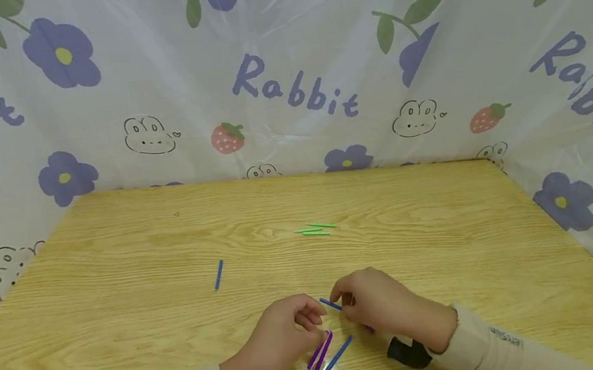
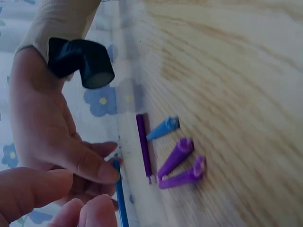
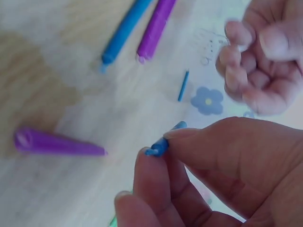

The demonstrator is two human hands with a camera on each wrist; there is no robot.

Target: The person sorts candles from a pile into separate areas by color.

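Observation:
Thumb and fingertips of my right hand [image 1: 383, 303] pinch a slim blue candle [image 3: 163, 143], its wick end showing in the right wrist view. Facing it, my left hand [image 1: 277, 336] has loosely bent fingers and holds nothing. Two purple candles [image 1: 325, 352] lie side by side just below the left fingertips in the head view. Another blue candle [image 1: 339, 354] rests slantwise right of that pair. A third purple candle [image 2: 144, 146] lies near the right hand, which mostly hides it in the head view.
Farther back on the wooden table [image 1: 429, 223] lie several green candles [image 1: 318, 233] in a loose group. One more blue candle [image 1: 219, 275] lies apart to the left. A printed cloth [image 1: 171, 76] hangs behind the table's far edge.

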